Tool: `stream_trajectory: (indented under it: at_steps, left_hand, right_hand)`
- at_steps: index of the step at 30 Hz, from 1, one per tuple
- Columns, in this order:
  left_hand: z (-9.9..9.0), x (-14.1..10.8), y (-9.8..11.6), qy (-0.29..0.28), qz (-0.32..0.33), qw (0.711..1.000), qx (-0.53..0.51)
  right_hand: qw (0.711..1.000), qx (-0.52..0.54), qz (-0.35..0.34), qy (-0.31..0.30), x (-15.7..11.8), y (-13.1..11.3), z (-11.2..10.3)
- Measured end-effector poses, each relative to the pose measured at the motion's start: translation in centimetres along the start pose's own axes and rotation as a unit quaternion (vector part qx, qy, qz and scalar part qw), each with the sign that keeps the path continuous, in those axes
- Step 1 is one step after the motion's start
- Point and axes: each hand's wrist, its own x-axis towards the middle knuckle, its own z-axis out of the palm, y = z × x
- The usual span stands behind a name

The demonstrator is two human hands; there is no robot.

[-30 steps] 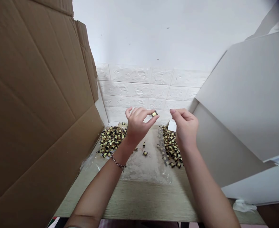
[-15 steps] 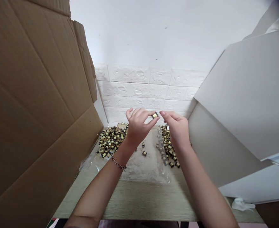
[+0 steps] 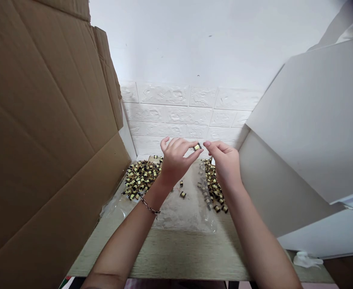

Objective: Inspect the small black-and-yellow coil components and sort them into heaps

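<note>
Above counter (image 3: 176, 257), left hand (image 3: 174, 162) pinching small yellow-and-black coil (image 3: 197, 147) at fingertips; right hand (image 3: 226, 164) just beside, curled, empty. Coil appears to call for right-hand grip.

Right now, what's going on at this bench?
A person is working with bare hands. The left hand pinches a small yellow-and-black coil component between thumb and fingers, and the right hand is raised just beside it, apparently not touching. Below them, two heaps of similar components lie on a clear plastic sheet, with a few loose ones between the heaps, on a wood-grain tabletop.
</note>
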Motion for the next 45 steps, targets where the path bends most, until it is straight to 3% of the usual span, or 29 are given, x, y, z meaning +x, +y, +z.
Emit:
stream_trajectory:
  at_steps: [5,9,13,17,23,27,35,37,39,42,45]
  left_hand:
    - [-0.1,0.0,0.2,0.003,0.015,1.000,0.000]
    - [-0.2,0.0,0.3,0.006,0.022,1.000,-0.002]
    - [-0.2,0.0,0.4,-0.004,0.014,1.000,-0.014]
    - [-0.2,0.0,0.4,-0.009,0.008,1.000,-0.026]
    - [-0.5,0.3,1.0,0.006,-0.026,0.996,-0.080]
    - [-1.0,0.5,1.7,0.007,-0.045,0.994,-0.102]
    - [-1.0,0.5,1.9,0.020,-0.046,0.993,-0.105]
    - [-0.9,0.4,1.8,0.027,-0.043,0.993,-0.108]
    - [-0.8,0.3,1.8,0.028,-0.036,0.993,-0.107]
    - [-0.7,0.2,1.7,0.027,-0.024,0.995,-0.094]
    - [-0.7,0.2,1.6,0.021,-0.004,0.997,-0.075]
  right_hand:
    - [0.999,0.035,0.020,0.000,0.2,0.3,0.1]
    - [0.989,0.126,0.066,-0.028,0.5,0.7,0.1]
    - [0.954,0.241,0.156,-0.081,0.8,0.3,0.1]
    - [0.914,0.288,0.253,-0.133,0.7,-0.2,0.0]
    - [0.891,0.318,0.263,-0.192,0.2,-0.8,-0.3]
    - [0.871,0.360,0.274,-0.193,-0.3,-1.9,-0.4]
    - [0.862,0.380,0.283,-0.179,-0.7,-2.1,-0.1]
    - [0.871,0.374,0.271,-0.169,-0.6,-1.9,0.1]
    - [0.899,0.341,0.234,-0.147,-0.4,-1.5,0.2]
    - [0.957,0.242,0.130,-0.092,0.0,-0.9,0.0]
    - [0.988,0.130,0.053,-0.067,0.3,-0.7,-0.7]
